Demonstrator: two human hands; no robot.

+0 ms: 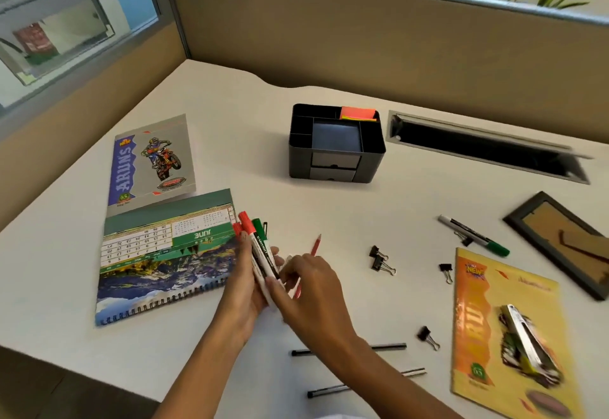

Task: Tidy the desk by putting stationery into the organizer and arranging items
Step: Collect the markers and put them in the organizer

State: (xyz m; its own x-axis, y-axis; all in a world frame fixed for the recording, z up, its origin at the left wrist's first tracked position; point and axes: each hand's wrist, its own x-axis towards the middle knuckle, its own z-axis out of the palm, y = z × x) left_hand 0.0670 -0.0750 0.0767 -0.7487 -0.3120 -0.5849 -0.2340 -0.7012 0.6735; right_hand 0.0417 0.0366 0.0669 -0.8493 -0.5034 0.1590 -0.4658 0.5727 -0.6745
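Left hand (244,286) - grip closed round bundle of markers (260,250), red and green caps up, low over worktop (263,105) near front edge. Right hand (313,290) - fingers curled on bundle's lower end. Red pencil (314,247) just beyond, calendar (164,253) beside left hand. Organizer (336,145) well behind, sticky notes (358,113) in back-right compartment.

Person, head-cam view. Left hand (245,288) and right hand (313,290) bare. Left forearm (204,362) and right forearm (372,369) bare to frame edge at 6 o'clock. Slim wrists, long fingers. Fingertip detail blurred. Narrow strip of white cloth (339,416) at 6 o'clock edge between forearms; garment type unclear.
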